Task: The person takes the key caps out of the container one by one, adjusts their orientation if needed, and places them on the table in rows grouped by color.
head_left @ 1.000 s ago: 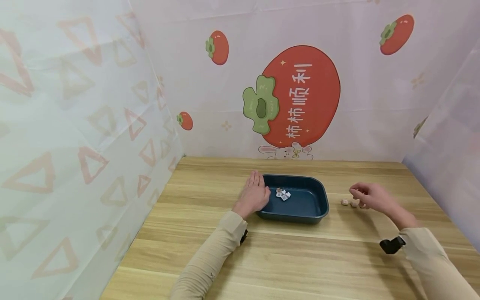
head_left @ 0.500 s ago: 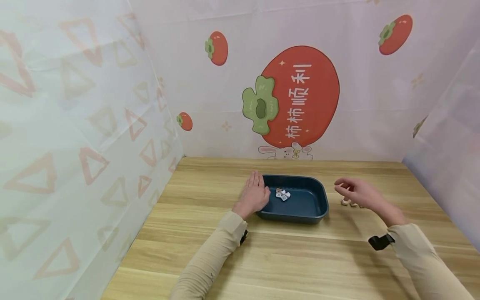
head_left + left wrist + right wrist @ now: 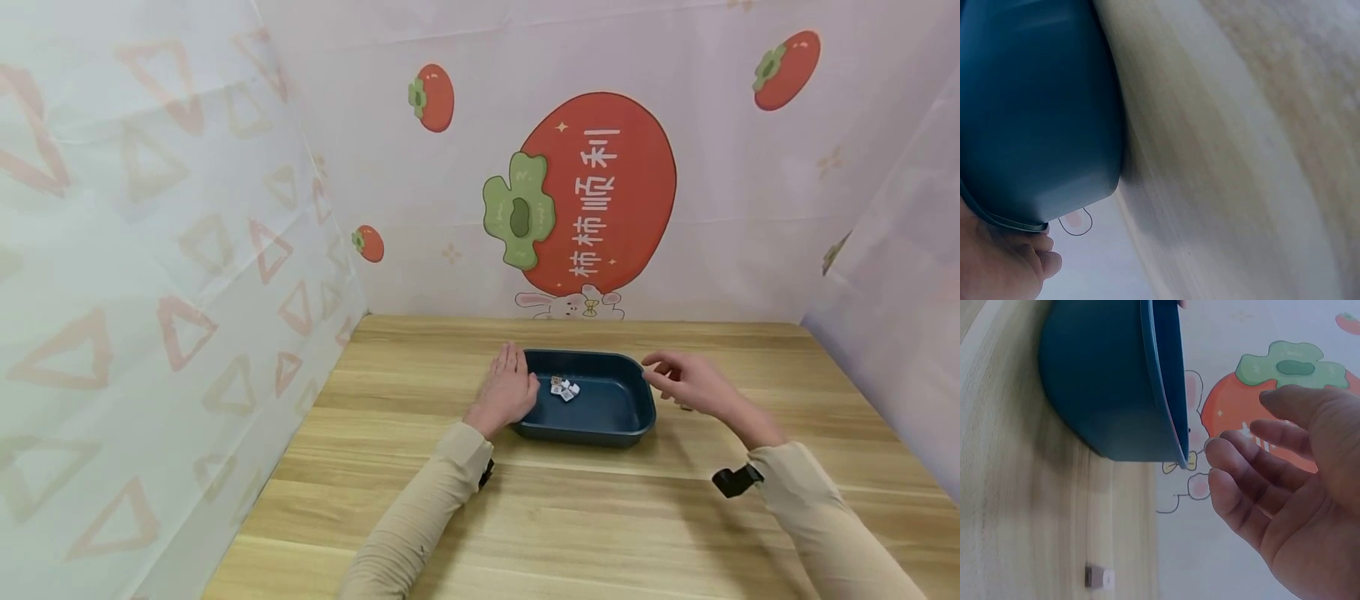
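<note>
A dark blue rectangular tray (image 3: pixel 592 437) stands on the wooden table, with several small white blocks (image 3: pixel 566 388) clustered inside, one of them brownish on top. My left hand (image 3: pixel 506 395) holds the tray's left rim, its fingers lying forward along it; in the left wrist view its fingertips bend over the far corner of the rim. My right hand (image 3: pixel 693 385) hovers just beyond the right rim, fingers loosely bent and apart, nothing between them in the right wrist view. Below it on the table, a small pale block (image 3: pixel 1099 578) shows; the head view mostly hides it.
Printed cloth walls with persimmon pictures (image 3: pixel 607 192) enclose the table (image 3: pixel 585 517) at the back and both sides. Black wrist cameras (image 3: pixel 737 481) sit under both sleeves.
My right hand has moved left, from above the small blocks on the table to the tray's right rim, and now covers most of them. The left hand and tray stay put.
</note>
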Motion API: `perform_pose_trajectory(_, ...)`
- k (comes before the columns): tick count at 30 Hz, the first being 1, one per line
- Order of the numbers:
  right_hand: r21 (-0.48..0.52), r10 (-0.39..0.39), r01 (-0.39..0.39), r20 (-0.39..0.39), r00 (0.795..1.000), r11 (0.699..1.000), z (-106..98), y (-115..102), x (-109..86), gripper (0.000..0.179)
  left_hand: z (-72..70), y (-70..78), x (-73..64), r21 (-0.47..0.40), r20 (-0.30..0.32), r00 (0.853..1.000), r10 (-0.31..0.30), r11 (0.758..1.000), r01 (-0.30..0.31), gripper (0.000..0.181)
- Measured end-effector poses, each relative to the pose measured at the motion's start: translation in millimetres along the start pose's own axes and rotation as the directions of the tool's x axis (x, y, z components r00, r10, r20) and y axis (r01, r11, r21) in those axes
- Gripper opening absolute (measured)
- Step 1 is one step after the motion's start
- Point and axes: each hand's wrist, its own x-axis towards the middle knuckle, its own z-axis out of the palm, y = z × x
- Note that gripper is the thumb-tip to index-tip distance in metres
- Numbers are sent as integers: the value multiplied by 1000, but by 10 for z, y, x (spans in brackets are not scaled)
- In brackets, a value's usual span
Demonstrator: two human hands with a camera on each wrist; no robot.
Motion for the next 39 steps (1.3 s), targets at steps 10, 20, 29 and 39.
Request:
perform_pose_trajectory(10,28,-34,33,49,998,999,173,-81,131,35,-7,7,-1,22,16,1000,-8,1000,8,62)
perform_pose_trajectory(20,35,-44,41,91,995,999,365,-143,336,37,1,4,8,10,5,1000,-6,1000,6,62)
perform_pose_trajectory(29,27,-40,37,122,992,999,570,-169,531,36,7,-13,13,11,9,1000,-13,1000,13,62)
perform_pose_trajectory(39,52,-22,16,125,992,999,744,-281,672,30,29,-20,28,8,10,1000,-10,1000,10,62)
